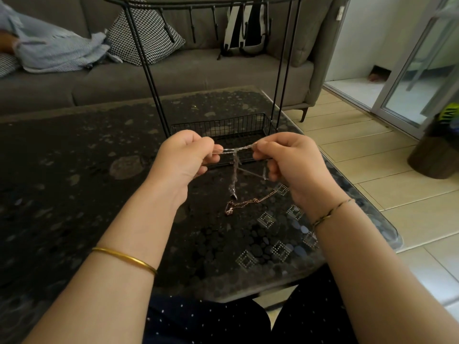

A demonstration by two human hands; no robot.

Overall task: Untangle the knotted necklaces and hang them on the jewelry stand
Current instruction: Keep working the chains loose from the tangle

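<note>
Silver chain (234,167) (knotted) is pinched by left hand (185,157) and right hand (290,157); stand (149,70) hooks hold nothing.

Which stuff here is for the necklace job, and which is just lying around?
For the job: silver chain, pinched between left hand and right hand; rose-gold chain on the table; jewelry stand.

Just lying about: checked cushion, backpack, sofa.

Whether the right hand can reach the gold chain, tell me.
Likely yes, once freed: the right hand pinches the silver chain, but the gold chain lies uncovered on the table below it.
</note>
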